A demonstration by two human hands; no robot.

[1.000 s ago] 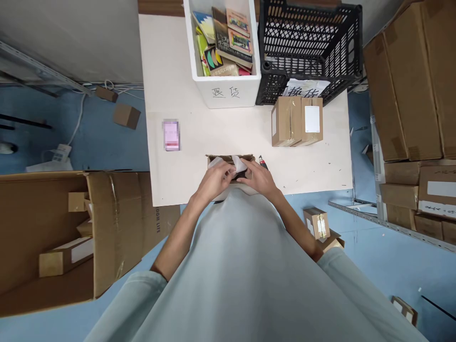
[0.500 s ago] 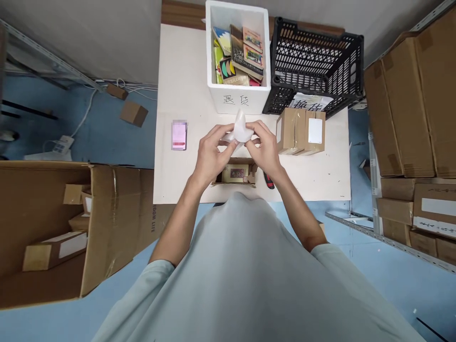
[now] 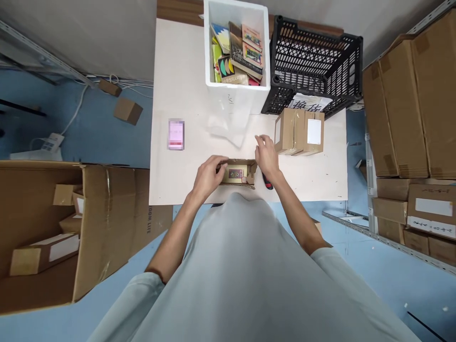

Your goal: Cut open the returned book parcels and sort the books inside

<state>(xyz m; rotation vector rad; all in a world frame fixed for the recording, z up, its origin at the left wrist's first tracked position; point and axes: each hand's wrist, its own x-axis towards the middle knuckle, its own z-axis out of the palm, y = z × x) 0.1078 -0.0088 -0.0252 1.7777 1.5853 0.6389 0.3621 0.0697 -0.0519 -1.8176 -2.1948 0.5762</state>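
Observation:
A small open cardboard box (image 3: 233,186) lies near the table's front edge, with a pale yellowish item with a dark printed panel (image 3: 236,174) inside. My left hand (image 3: 209,176) is at the box's left end, its fingers over the back rim and the thumb bent in towards them. My right hand (image 3: 267,159) is held just beyond the right end, fingers apart and holding nothing. A thin, translucent plastic bag (image 3: 231,126) is behind the box, in front of the white foam box. A red and black tool (image 3: 268,182) lies partly hidden beneath my right wrist.
A white foam box (image 3: 237,97) of books and a black crate (image 3: 302,52) stand at the back. Taped cartons (image 3: 301,130) sit on the right, a phone (image 3: 176,134) on the left. A large carton (image 3: 103,228) stands left on the floor; stacked boxes (image 3: 420,109) line the right.
My hands have let go of the translucent plastic, which is now away from them by the foam box. My left hand came down to the small cardboard box; my right moved slightly down and right.

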